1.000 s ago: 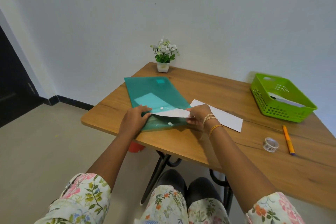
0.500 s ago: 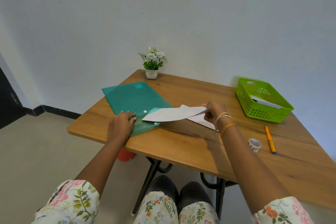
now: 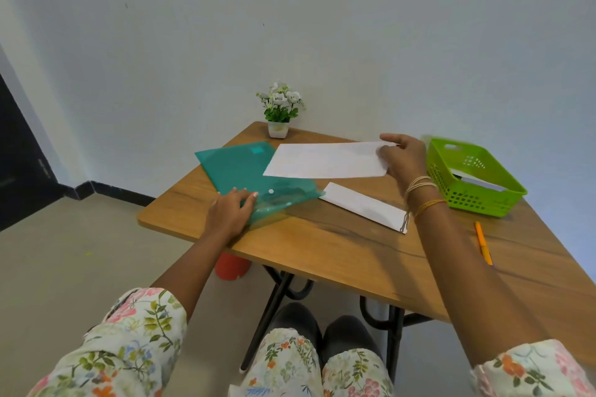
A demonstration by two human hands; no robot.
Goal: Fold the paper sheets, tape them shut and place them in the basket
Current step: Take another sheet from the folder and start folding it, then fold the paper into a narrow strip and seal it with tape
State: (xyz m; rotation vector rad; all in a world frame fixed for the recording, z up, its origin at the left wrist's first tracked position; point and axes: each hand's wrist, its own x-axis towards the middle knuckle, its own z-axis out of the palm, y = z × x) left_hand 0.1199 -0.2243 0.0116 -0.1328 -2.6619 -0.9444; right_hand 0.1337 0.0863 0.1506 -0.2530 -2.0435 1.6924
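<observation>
Paper sheet [image 3: 325, 160], white and unfolded, hangs above the counter [image 3: 338, 245] at centre frame, pinched at its right edge by the right hand [image 3: 404, 159], whose fingers [image 3: 385, 155] are closed on it with the thumb on top. It seems to be carried clear of the teal folder [image 3: 238, 167] toward open counter for folding. The left hand [image 3: 230, 213] lies flat with fingers spread on the folder's near flap, gripping nothing, probably to stop it sliding. A folded sheet [image 3: 364, 206] lies on the counter lower right of centre. The green basket [image 3: 483, 203] at right already holds paper. An orange pen [image 3: 482, 242] lies near it. No writing or brand is legible anywhere.
</observation>
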